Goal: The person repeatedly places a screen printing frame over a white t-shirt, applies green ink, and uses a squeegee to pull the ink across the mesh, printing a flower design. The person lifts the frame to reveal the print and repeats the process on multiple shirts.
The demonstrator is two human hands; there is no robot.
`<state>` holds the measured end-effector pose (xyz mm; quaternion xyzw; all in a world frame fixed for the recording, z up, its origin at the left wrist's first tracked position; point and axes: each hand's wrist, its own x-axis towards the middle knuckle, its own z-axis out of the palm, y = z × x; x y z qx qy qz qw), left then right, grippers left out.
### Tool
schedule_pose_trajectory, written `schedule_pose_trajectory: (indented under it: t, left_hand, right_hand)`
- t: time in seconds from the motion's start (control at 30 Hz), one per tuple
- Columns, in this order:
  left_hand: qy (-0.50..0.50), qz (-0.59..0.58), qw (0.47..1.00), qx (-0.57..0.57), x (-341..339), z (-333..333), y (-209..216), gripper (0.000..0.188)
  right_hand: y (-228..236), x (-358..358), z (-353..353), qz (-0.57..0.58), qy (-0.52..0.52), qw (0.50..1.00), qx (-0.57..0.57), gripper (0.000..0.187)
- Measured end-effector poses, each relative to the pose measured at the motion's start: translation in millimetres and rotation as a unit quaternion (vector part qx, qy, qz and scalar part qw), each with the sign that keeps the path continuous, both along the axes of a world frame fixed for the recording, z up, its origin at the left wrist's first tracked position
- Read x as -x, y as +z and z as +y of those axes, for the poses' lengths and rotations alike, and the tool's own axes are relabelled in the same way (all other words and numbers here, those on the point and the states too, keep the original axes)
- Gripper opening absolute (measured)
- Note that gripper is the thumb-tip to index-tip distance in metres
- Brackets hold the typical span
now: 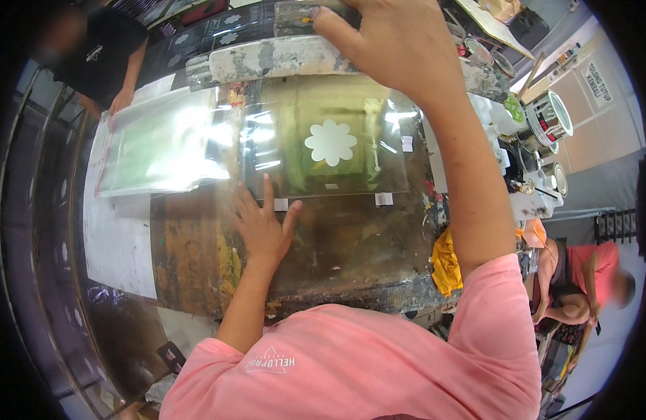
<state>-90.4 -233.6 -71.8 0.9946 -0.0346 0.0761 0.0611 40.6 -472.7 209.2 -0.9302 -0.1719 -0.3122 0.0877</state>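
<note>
Flower [330, 143], 12 o'clock: solid white. Bar [274, 60], 12 o'clock: off-white, grey-blotched. Tabletop [190, 252], 8 o'clock: brown, ochre-stained. Cloth [446, 264], 4 o'clock: yellow. Shirt [379, 360], 6 o'clock: pink.

I'm looking in on a print workshop. I can tell by the paint-crusted worktable [365, 301] at six o'clock, dripped tins [548, 124] at two, stained frame [267, 59] at twelve.

It's a head-worn fisheye, aimed pretty steeply down over the pink shirt [365, 371] at the worktable [337, 259]. Sits close enough that the top edge crops the right hand [407, 42], and straight lines bow toward the rim.
</note>
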Motion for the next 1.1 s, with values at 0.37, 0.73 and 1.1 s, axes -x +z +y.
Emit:
schedule_pose_trajectory:
  t: [0.37, 0.73, 1.1]
  left_hand:
    - [-0.062, -0.012, 0.927, 0.369, -38, -45, 72, 0.079]
    - [0.141, -0.116, 0.864, 0.469, -47, 94, 129, 0.05]
    - [0.255, -0.308, 0.892, 0.211, -87, 385, 88, 0.062]
  right_hand:
    - [-8, -4, 0, -0.046, -0.015, 0.999, 0.009, 0.055]
    - [-9, -1, 0, -0.035, 0.015, 0.999, -0.01, 0.051]
    - [-8, -5, 2, -0.039, 0.023, 0.999, -0.005, 0.048]
